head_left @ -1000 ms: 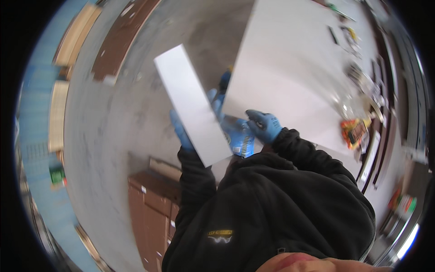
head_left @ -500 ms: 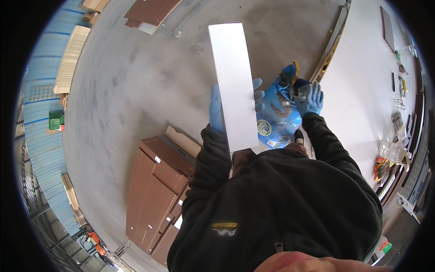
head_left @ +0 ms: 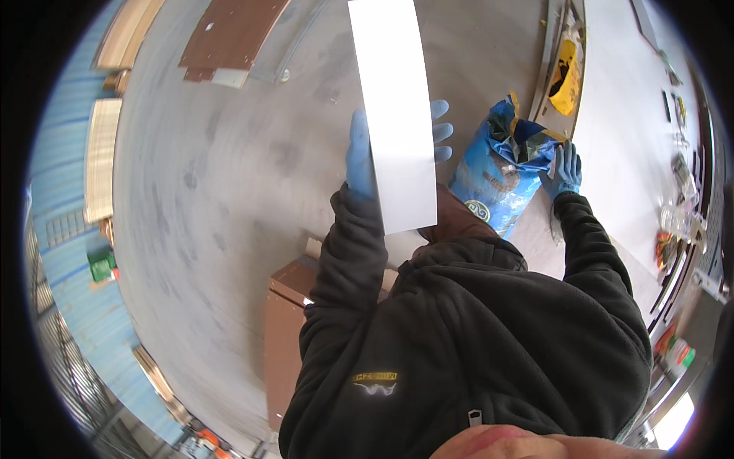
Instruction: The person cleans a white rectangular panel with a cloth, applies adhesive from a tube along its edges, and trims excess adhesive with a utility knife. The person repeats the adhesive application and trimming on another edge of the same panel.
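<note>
A long, flat white panel (head_left: 401, 115) stands out in front of me, its far end cut off by the top of the view. My left hand (head_left: 360, 159), in a blue glove, grips it from beneath, thumb along one long edge and fingertips showing past the other. The palm is hidden under the panel. To the right, a blue plastic sack (head_left: 497, 172) with a crumpled, open mouth stands on the floor. Beside its right side is my gloved right hand (head_left: 564, 172), fingers stretched upward at the white table's edge, holding nothing visible. Whether it touches the sack or table, I cannot tell.
The white table (head_left: 619, 138) runs along my right, with small tools and plastic bags on its far side. A yellow bag (head_left: 566, 76) lies by its near edge. Brown boards (head_left: 237, 34) lie ahead on the floor; a brown cabinet-like stack (head_left: 287, 336) stands at my left.
My right hand has moved from the sack's mouth rightward to the table edge. The view has shifted, and the white panel reaches further toward the top, still in my left hand.
</note>
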A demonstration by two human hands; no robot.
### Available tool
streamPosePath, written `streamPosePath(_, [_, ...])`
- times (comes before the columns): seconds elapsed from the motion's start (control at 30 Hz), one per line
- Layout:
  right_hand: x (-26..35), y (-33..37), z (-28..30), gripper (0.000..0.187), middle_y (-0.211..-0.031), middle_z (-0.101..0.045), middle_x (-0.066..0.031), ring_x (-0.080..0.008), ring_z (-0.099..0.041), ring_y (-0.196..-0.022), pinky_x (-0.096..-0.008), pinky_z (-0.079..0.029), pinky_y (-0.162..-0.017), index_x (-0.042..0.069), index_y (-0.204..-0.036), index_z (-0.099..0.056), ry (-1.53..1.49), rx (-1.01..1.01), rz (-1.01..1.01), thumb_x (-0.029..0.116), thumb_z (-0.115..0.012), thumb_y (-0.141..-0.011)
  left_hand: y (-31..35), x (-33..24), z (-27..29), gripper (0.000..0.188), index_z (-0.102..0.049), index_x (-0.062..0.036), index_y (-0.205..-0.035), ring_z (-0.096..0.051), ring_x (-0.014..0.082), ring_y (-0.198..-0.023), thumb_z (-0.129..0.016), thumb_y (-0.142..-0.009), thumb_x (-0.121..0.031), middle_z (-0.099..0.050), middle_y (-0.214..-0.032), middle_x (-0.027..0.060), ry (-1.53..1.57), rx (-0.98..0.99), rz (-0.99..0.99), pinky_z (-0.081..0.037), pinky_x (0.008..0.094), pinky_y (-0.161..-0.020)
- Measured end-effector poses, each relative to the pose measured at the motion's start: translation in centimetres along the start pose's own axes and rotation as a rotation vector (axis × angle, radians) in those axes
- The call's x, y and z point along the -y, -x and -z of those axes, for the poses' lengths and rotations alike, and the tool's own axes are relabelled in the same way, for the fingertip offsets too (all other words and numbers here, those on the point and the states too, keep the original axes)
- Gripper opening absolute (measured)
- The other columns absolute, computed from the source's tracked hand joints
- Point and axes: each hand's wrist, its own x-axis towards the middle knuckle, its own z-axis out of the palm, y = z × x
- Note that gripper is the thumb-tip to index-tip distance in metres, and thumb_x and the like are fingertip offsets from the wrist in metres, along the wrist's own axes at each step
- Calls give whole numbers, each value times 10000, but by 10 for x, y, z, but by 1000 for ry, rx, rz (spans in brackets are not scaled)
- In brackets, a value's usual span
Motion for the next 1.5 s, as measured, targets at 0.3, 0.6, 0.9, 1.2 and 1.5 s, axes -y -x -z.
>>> streamPosePath(0.3, [62,-74,45,997,-1702,-275,-269,-440,-240,-1592,-585,-185,-1280,14,-1580,-379,-21,-3,-161,451,-814,-797,-162,-82,17,1007,-238,-95,-1677,-546,413,-1359,-455,-981,-789,-376,-1627,278,-123,131,189,-500,559,-1104])
streamPosePath(0.6, [185,-423,228,869,-1547,-459,-358,-551,-474,-1417,-584,-388,-1174,-40,-1497,-495,-766,-1000,281,665,-576,-994,-377,-85,11,932,-286,-56,-1644,-482,267,-1407,-468,-1025,-728,-407,-1603,142,-137,304,340,-424,437,-1168])
streamPosePath(0.9, [216,-530,241,853,-1425,-565,-389,-543,-611,-1259,-564,-480,-1088,-132,-1443,-532,-1424,-967,809,621,-545,-1041,-590,-74,-9,893,-349,-33,-1622,-543,374,-1363,-427,-1045,-710,-413,-1611,259,-236,297,747,-470,527,-1130])
streamPosePath(1.2, [28,-646,248,621,-1346,-610,-381,-523,-650,-1198,-552,-527,-1020,-89,-1296,-593,-1043,-1089,280,488,-571,-1067,-797,-58,-85,951,-332,-30,-1618,-565,343,-1320,-280,-1029,-775,-452,-1578,233,-342,469,1000,-499,490,-1094])
streamPosePath(1.5, [-175,-598,182,779,-1543,-482,-330,-431,-551,-1384,-487,-508,-1099,-40,-1573,-403,-822,-1138,-1049,277,-734,-943,-922,67,-128,964,-320,48,-1611,-588,358,-1300,-419,-1037,-721,-499,-1536,266,-250,669,1447,-511,494,-1083])
